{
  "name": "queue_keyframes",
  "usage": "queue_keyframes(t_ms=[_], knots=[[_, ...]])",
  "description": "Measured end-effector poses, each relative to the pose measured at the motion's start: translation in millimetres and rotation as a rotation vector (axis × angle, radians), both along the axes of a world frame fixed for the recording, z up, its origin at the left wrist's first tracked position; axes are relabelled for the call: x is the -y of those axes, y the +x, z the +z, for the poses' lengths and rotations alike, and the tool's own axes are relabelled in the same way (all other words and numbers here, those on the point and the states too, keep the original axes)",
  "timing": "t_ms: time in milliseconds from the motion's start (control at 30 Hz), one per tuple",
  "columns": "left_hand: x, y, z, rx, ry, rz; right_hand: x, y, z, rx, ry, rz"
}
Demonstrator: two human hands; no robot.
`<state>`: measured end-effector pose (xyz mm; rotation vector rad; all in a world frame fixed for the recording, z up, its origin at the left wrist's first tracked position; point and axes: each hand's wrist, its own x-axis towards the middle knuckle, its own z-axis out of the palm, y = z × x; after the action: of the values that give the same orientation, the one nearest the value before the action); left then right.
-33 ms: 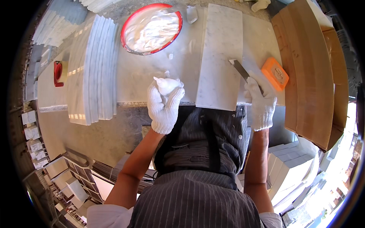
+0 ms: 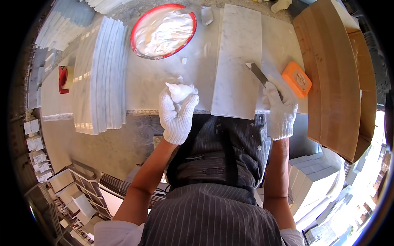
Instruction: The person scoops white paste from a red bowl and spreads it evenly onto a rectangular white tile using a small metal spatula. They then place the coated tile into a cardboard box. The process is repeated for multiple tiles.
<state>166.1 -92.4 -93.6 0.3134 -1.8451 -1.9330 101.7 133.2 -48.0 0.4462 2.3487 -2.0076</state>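
So the left hand [image 2: 178,117], in a white knit glove, was right at the table's near edge, around the middle of it. It was cupped with the fingers and thumb curled round a blob of white paste [image 2: 180,93], which stuck out the top with a little peak.

The right hand [image 2: 281,110], same kind of glove, was by the near edge too, but further toward the table's right end. Its fingers were wrapped round the grip end of a flat knife [image 2: 259,75], with that end mostly hidden by the glove. The blade pointed away and to the left, with some white on the tip, over a long grey-veined slab [image 2: 238,53]. Couldn't tell whether the tip was touching it or just above. That slab lay from near the table's far edge to slightly past the near one, so its end overhung a bit.

As for the rest of the table [image 2: 143,82]: a red-rimmed bowl [image 2: 164,33] of white paste up by the far edge, a row of slabs [image 2: 104,74] packed together toward the left end, and an orange block [image 2: 296,79] near the right edge, just beside a big cardboard box [image 2: 328,74].
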Motion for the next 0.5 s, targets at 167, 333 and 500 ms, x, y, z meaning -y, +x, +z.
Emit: queue_keyframes(t_ms=[167, 333, 500], knots=[[2, 4, -3, 0.021, -0.046, -0.038, 9, -4, -2, -0.163, 0.314, 0.090], [-1, 2, 1, 0.007, -0.015, -0.043, 11, -1, -2, -0.428, 0.623, 0.121], [-3, 2, 4, 0.009, 0.035, -0.021, -2, 1, -2, -0.027, -0.283, 0.001]])
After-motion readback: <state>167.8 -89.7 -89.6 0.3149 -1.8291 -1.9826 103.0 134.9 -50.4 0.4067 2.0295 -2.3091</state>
